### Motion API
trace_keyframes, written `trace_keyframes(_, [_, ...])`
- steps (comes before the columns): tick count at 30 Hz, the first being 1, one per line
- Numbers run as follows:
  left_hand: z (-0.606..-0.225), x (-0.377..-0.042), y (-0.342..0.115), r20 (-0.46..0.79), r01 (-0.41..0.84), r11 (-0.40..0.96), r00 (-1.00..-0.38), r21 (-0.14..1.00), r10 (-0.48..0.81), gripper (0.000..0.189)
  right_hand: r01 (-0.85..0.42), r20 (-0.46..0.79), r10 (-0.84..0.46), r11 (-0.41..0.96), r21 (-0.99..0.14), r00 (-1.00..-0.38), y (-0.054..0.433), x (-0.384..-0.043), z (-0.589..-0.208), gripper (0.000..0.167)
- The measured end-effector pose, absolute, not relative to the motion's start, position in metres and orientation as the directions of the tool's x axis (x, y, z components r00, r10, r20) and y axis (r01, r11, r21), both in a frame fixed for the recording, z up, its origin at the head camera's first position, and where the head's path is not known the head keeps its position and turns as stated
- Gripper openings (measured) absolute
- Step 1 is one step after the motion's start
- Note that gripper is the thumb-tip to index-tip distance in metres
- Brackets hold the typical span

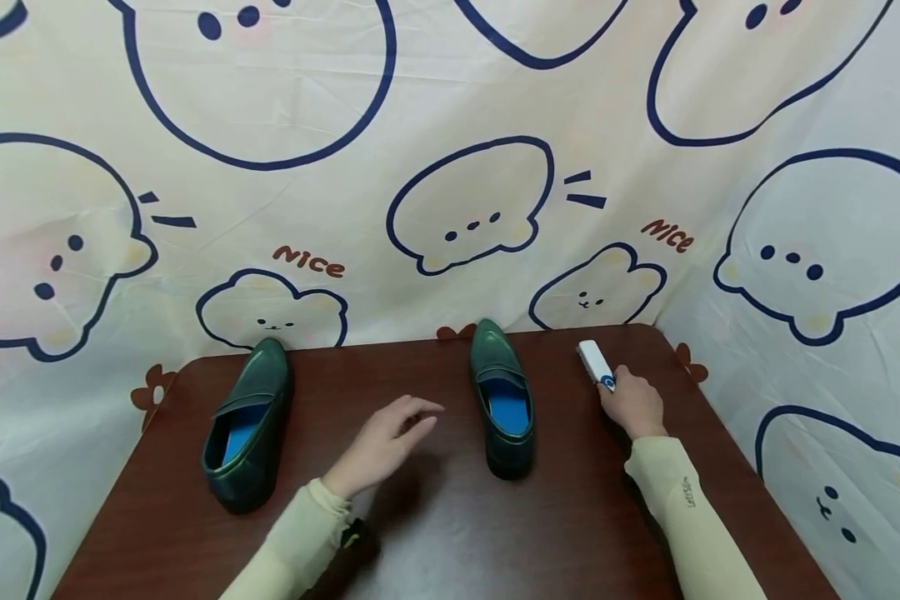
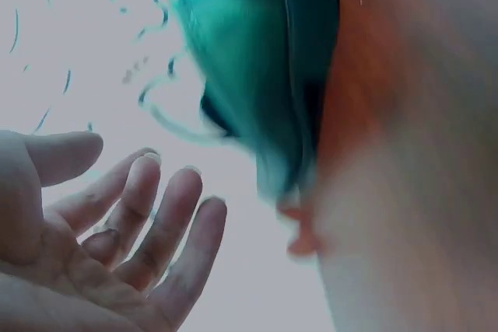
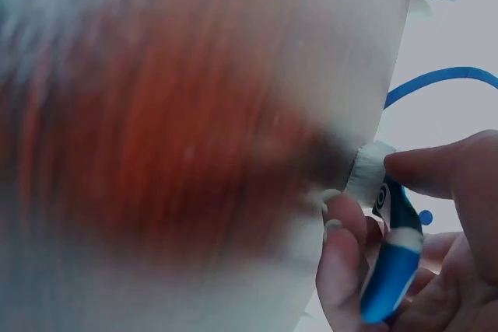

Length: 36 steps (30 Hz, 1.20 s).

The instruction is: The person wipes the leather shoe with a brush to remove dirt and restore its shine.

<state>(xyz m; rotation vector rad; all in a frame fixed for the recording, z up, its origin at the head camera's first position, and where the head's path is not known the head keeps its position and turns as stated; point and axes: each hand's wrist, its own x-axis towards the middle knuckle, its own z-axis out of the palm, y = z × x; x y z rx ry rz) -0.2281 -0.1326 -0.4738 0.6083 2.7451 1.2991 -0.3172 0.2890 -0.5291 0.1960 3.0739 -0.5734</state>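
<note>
My right hand (image 1: 635, 404) grips a small brush with white bristles (image 1: 595, 362) near the table's far right. Its blue and white handle (image 3: 393, 274) lies within the fingers in the right wrist view, with the thumb at the bristle end. Between two dark green loafers, my left hand (image 1: 382, 443) hovers over the table with relaxed fingers and holds nothing. The right loafer (image 1: 497, 358) stands upright, toe toward the back, blue insole showing. The left loafer (image 1: 251, 425) stands further left in the same pose. A green shoe (image 2: 241, 52) appears blurred beyond my left fingers.
The dark brown wooden table (image 1: 450, 533) has rounded back corners. A pale cloth (image 1: 307, 200) with blue cartoon outlines hangs right behind it and along both sides. A dark band (image 1: 351, 533) sits at my left wrist.
</note>
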Motion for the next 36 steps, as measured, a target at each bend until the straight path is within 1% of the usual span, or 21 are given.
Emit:
trace_keyframes(2, [-0.469,-0.223,-0.156,0.172,0.341,0.641,-0.934,0.688,0.313,0.025,0.123,-0.035,0.118,0.927,-0.355,-0.992,0.291,-0.317,-0.528,0.041])
trace_keyframes(5, [-0.466,-0.213,-0.195,0.265,0.316,0.783,-0.943,0.535,0.199,0.023,0.120,-0.047,0.111,0.928,-0.354,-0.993,0.293,-0.317,-0.527,0.045])
trace_keyframes(7, [-0.467,-0.205,-0.221,0.332,0.268,0.857,-0.935,0.440,0.122,0.024,0.119,-0.052,0.107,0.928,-0.354,-0.993,0.294,-0.316,-0.527,0.047])
trace_keyframes(9, [-0.471,-0.196,-0.244,0.388,0.199,0.907,-0.921,0.371,0.043,0.031,0.120,-0.056,0.107,0.926,-0.357,-0.993,0.295,-0.316,-0.527,0.048])
trace_keyframes(11, [-0.477,-0.186,-0.262,0.398,0.123,0.931,-0.917,0.344,-0.025,0.040,0.123,-0.064,0.107,0.925,-0.360,-0.992,0.296,-0.315,-0.529,0.049])
trace_keyframes(14, [-0.490,-0.171,-0.281,0.366,0.019,0.947,-0.925,0.320,-0.105,0.051,0.131,-0.080,0.109,0.918,-0.375,-0.991,0.297,-0.316,-0.533,0.051])
trace_keyframes(19, [-0.505,-0.161,-0.286,0.358,-0.098,0.949,-0.910,0.300,-0.208,0.053,0.134,-0.098,0.103,0.907,-0.399,-0.990,0.300,-0.320,-0.535,0.054])
trace_keyframes(21, [-0.508,-0.163,-0.288,0.356,-0.114,0.948,-0.908,0.298,-0.221,0.049,0.138,-0.105,0.104,0.906,-0.399,-0.989,0.300,-0.322,-0.536,0.055])
trace_keyframes(23, [-0.511,-0.165,-0.293,0.363,-0.097,0.947,-0.908,0.307,-0.211,0.043,0.142,-0.114,0.105,0.906,-0.399,-0.988,0.300,-0.324,-0.537,0.055])
trace_keyframes(25, [-0.514,-0.168,-0.298,0.385,-0.048,0.948,-0.906,0.315,-0.174,0.036,0.146,-0.117,0.108,0.907,-0.395,-0.987,0.299,-0.325,-0.537,0.054])
trace_keyframes(26, [-0.516,-0.170,-0.300,0.419,-0.010,0.949,-0.896,0.316,-0.149,0.033,0.146,-0.120,0.107,0.908,-0.393,-0.987,0.299,-0.325,-0.537,0.055])
trace_keyframes(29, [-0.518,-0.174,-0.302,0.477,0.057,0.943,-0.872,0.327,-0.113,0.030,0.147,-0.128,0.105,0.913,-0.382,-0.986,0.300,-0.326,-0.536,0.053])
trace_keyframes(33, [-0.517,-0.175,-0.306,0.511,0.100,0.938,-0.855,0.331,-0.089,0.028,0.146,-0.144,0.099,0.917,-0.371,-0.985,0.299,-0.325,-0.534,0.049])
trace_keyframes(36, [-0.515,-0.177,-0.311,0.518,0.131,0.932,-0.853,0.338,-0.068,0.022,0.146,-0.152,0.095,0.917,-0.371,-0.984,0.299,-0.324,-0.533,0.048])
